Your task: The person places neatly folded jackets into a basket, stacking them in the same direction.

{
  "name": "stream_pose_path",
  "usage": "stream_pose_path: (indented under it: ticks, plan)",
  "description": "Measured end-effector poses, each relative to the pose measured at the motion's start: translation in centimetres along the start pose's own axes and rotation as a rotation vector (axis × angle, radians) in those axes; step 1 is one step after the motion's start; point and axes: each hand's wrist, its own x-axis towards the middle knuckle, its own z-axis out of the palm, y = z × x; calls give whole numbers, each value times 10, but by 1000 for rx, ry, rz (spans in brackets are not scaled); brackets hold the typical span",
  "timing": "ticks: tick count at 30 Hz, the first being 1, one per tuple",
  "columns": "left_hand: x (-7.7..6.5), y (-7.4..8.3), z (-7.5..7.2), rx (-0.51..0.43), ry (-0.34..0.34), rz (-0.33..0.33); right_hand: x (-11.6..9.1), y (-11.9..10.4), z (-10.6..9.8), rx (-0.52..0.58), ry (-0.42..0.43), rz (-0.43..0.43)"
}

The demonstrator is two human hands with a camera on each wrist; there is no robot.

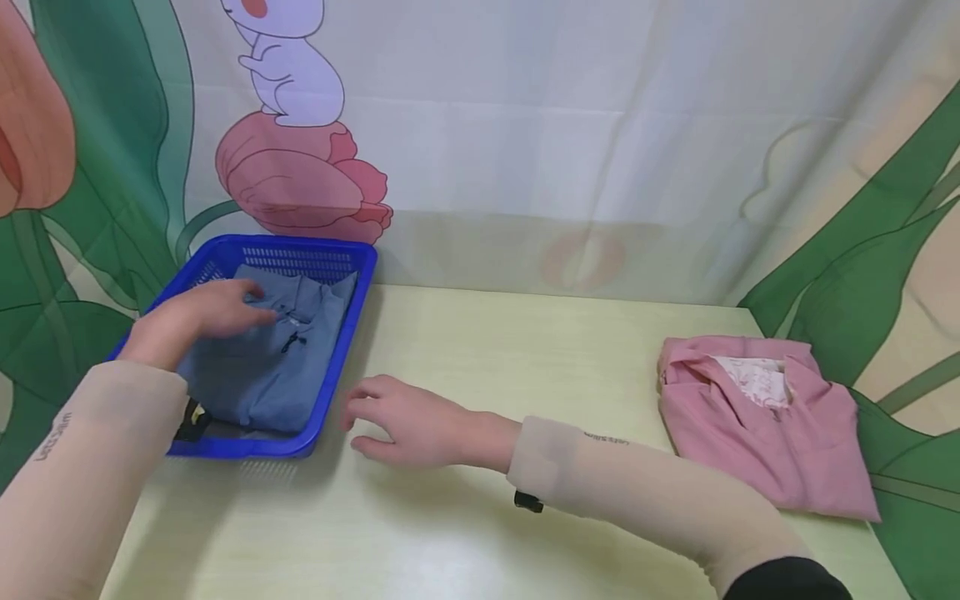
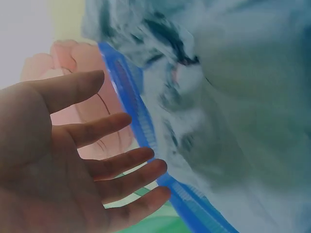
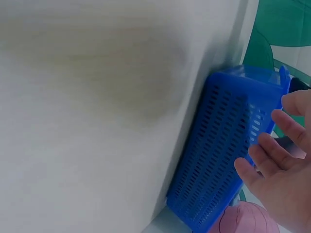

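A blue plastic basket (image 1: 352, 333) stands at the left of the table, with a folded blue-grey garment (image 1: 315, 367) lying inside it. Over the garment is my left hand (image 1: 217, 308), its fingers spread and holding nothing; the left wrist view shows the palm beside the basket rim (image 2: 131, 107). My right hand (image 1: 412, 421) is just right of the basket, above the table, with loosely bent fingers and nothing in them. In the right wrist view its fingertips appear near the basket's slotted side wall (image 3: 218, 141). Whether they touch it I cannot tell.
A folded pink zip-front garment (image 1: 772, 442) lies at the table's right edge. The pale table (image 1: 525, 358) meets a printed curtain (image 1: 525, 150) at the back. Something black and yellow (image 1: 193, 421) sits in the basket's near left corner, partly hidden by the left sleeve.
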Motion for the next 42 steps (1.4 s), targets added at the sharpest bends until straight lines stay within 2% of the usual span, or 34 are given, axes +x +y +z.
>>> stream_pose_path:
  ticks: [7,12,24,36,42]
  plan:
    - [-2,24,5,-23,9,70,-28,1,6,68,-33,9]
    - [-5,39,6,-15,12,95,-49,5,9,96,-45,22]
    - [-19,70,13,-81,26,167,-94,16,7,130,-52,70]
    - [-23,84,18,-91,20,184,-129,25,-2,175,-38,147]
    - [-24,90,23,-100,19,205,-148,35,-10,232,14,202]
